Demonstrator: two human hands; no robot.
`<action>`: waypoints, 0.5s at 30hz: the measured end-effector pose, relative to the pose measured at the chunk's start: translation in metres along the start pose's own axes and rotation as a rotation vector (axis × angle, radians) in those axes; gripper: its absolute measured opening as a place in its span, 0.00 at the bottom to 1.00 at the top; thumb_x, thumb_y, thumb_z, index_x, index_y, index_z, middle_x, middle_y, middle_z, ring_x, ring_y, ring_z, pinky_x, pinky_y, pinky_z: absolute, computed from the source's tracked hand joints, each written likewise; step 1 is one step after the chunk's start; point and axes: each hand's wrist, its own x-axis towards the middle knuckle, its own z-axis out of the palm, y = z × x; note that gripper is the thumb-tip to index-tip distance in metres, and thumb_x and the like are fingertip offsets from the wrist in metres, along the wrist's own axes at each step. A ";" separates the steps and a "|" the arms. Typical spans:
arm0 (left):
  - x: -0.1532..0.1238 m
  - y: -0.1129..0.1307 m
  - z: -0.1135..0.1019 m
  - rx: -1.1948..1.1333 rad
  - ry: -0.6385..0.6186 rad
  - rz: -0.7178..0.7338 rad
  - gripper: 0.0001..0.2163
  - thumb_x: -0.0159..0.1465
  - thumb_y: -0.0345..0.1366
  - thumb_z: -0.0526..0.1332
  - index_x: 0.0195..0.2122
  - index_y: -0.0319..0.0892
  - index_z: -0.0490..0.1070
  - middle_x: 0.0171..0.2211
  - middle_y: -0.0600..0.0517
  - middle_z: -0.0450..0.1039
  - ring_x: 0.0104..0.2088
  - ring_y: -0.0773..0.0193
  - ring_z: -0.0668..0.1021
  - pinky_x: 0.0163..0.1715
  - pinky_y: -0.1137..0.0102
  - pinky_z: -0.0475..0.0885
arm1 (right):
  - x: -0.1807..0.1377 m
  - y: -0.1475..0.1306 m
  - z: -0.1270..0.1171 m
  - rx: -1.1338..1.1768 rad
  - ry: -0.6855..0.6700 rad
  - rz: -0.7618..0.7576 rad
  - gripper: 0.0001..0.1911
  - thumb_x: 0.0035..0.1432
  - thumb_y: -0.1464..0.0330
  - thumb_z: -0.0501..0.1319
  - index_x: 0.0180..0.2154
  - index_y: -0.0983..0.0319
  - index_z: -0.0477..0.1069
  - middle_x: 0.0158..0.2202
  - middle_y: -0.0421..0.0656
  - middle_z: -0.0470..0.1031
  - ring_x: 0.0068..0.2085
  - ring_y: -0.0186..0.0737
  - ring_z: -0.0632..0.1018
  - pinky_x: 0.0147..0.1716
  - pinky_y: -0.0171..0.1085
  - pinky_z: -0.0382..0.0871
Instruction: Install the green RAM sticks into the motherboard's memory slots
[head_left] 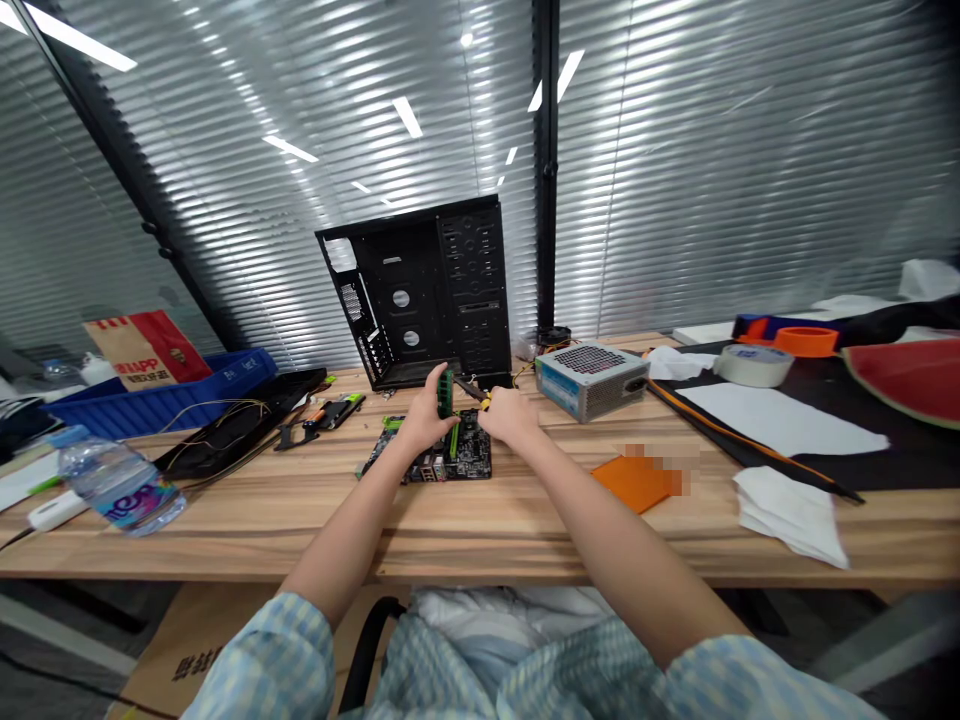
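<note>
My left hand [426, 418] pinches a green RAM stick [445, 393] upright, just above a black motherboard [459, 458] lying flat on the wooden desk [247, 520]. My right hand [510, 415] rests close by over the board's far side, fingers pointing toward the RAM stick. A small yellow part [486, 402] shows at its fingertips, and I cannot tell whether it is held. The hands hide the board's middle and any memory slot there.
An open black PC case [416, 290] stands behind the board. A silver power supply [591, 380] sits to the right. Further off are a water bottle [120, 485], a blue tray [161, 395], a black panel [247, 425], an orange pad [634, 483], a tape roll [754, 365] and a watermelon slice [904, 378].
</note>
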 end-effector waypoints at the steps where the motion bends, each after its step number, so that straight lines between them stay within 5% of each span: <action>1: 0.000 0.000 0.000 0.008 -0.005 -0.012 0.45 0.52 0.30 0.67 0.67 0.44 0.43 0.51 0.43 0.70 0.40 0.57 0.78 0.46 0.62 0.71 | 0.000 0.000 0.000 -0.006 -0.002 -0.002 0.18 0.52 0.63 0.58 0.43 0.63 0.73 0.43 0.55 0.78 0.45 0.55 0.79 0.40 0.45 0.72; 9: 0.000 -0.001 -0.002 0.032 0.036 -0.034 0.33 0.55 0.35 0.62 0.61 0.43 0.52 0.35 0.51 0.73 0.25 0.64 0.74 0.32 0.68 0.70 | -0.002 -0.002 -0.001 -0.036 -0.023 -0.022 0.19 0.53 0.63 0.58 0.45 0.64 0.73 0.44 0.55 0.77 0.48 0.54 0.78 0.41 0.43 0.72; 15: 0.003 -0.001 -0.006 -0.103 0.160 -0.021 0.20 0.58 0.29 0.54 0.53 0.44 0.64 0.49 0.46 0.70 0.35 0.64 0.76 0.35 0.69 0.72 | -0.002 -0.003 -0.002 -0.039 -0.036 -0.024 0.18 0.53 0.65 0.58 0.46 0.64 0.73 0.44 0.55 0.77 0.47 0.53 0.78 0.41 0.42 0.71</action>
